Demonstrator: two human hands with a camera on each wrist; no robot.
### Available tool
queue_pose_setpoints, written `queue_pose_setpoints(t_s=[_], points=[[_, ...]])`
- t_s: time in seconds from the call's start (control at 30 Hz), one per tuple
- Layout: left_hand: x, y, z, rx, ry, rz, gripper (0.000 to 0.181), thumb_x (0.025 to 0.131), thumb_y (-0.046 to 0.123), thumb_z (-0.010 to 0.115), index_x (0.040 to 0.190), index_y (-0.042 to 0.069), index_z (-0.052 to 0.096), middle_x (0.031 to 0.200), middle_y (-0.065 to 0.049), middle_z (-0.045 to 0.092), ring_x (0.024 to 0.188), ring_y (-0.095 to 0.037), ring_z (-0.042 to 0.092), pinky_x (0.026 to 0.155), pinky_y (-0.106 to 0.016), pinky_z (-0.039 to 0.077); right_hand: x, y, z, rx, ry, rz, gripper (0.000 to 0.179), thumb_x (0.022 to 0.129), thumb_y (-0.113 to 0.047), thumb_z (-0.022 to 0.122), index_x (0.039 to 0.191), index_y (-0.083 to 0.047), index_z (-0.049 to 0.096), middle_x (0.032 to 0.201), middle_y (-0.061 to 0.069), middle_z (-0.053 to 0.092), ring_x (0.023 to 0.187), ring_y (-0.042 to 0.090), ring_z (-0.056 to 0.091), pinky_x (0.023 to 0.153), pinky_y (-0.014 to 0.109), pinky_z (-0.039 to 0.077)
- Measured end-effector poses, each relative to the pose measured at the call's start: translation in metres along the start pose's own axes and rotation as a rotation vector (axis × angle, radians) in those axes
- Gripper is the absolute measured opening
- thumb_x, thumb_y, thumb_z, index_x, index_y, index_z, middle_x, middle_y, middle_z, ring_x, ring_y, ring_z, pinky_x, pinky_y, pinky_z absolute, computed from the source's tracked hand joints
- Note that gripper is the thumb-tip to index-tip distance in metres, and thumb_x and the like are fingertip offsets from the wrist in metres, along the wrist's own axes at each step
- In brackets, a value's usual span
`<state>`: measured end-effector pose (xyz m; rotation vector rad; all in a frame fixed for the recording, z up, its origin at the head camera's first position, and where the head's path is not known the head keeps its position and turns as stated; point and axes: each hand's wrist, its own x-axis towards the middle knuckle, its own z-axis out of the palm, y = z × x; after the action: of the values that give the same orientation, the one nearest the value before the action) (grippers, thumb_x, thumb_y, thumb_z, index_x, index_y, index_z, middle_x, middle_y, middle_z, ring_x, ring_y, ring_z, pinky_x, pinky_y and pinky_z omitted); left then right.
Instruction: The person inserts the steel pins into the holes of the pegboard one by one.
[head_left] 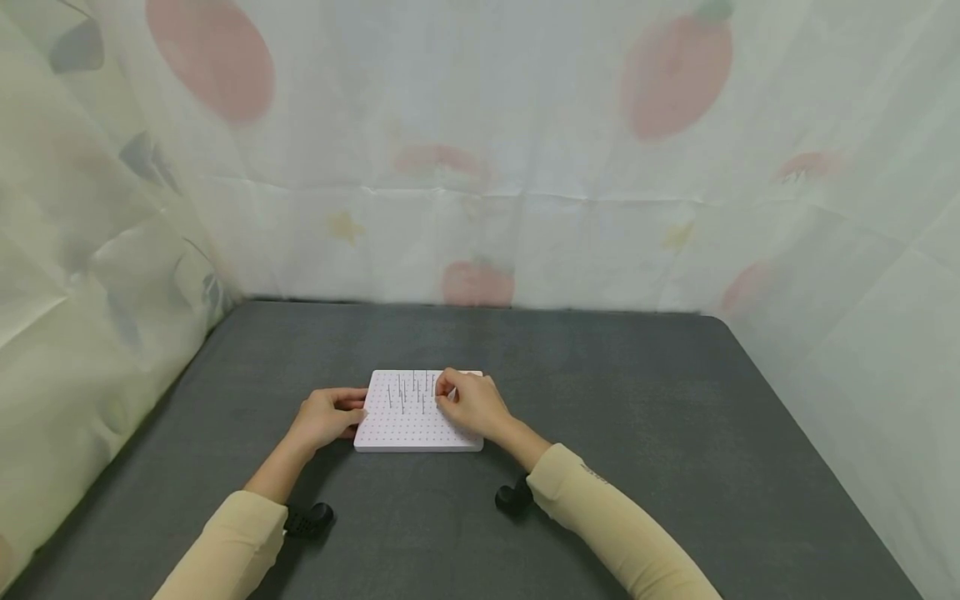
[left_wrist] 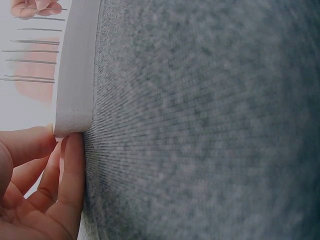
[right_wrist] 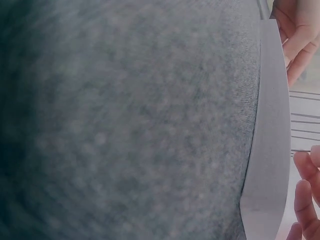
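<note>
A white perforated board (head_left: 411,433) lies flat on the dark table, with several thin metal pins (left_wrist: 35,51) standing upright in its holes. At the board's left edge, my left hand (head_left: 322,418) holds it, the thumb by the top edge and the fingers against the side. Over the right part of the board, my right hand (head_left: 476,406) has thumb and index finger brought together around a thin pin, most of which the fingers hide. The right wrist view shows its fingertips (right_wrist: 302,162) beside the row of pins.
The grey-black table (head_left: 637,417) extends around the board on all sides. Printed white curtains (head_left: 480,125) hang behind it and at the sides. A black wrist device (head_left: 309,521) sits at the left cuff, another (head_left: 513,497) at the right.
</note>
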<state>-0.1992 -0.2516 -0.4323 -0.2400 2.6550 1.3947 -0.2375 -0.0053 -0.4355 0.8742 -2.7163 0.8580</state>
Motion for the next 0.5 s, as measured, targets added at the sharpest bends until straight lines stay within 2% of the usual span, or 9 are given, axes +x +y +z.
queue_pose_setpoints(t_s=[0.3, 0.5], points=[[-0.0004, -0.0004, 0.0014, 0.014, 0.011, -0.001, 0.042, 0.085, 0.006, 0.062, 0.125, 0.0, 0.055, 0.108, -0.019, 0.062, 0.079, -0.016, 0.064, 0.064, -0.03, 0.056, -0.0018, 0.0007, -0.0007, -0.008, -0.01, -0.006, 0.003, 0.084, -0.021, 0.062, 0.083, -0.02, 0.06, 0.069, -0.013, 0.059, 0.062, -0.001, 0.051, 0.064, 0.024, 0.035], [-0.0015, -0.0001, 0.0023, 0.005, 0.016, 0.006, 0.041, 0.085, 0.006, 0.061, 0.125, 0.0, 0.055, 0.107, -0.019, 0.062, 0.078, -0.016, 0.064, 0.064, -0.03, 0.056, -0.0046, 0.004, -0.0055, -0.035, -0.037, -0.007, 0.005, 0.085, -0.023, 0.061, 0.087, -0.019, 0.061, 0.073, -0.013, 0.06, 0.063, 0.0, 0.051, 0.065, 0.024, 0.036]])
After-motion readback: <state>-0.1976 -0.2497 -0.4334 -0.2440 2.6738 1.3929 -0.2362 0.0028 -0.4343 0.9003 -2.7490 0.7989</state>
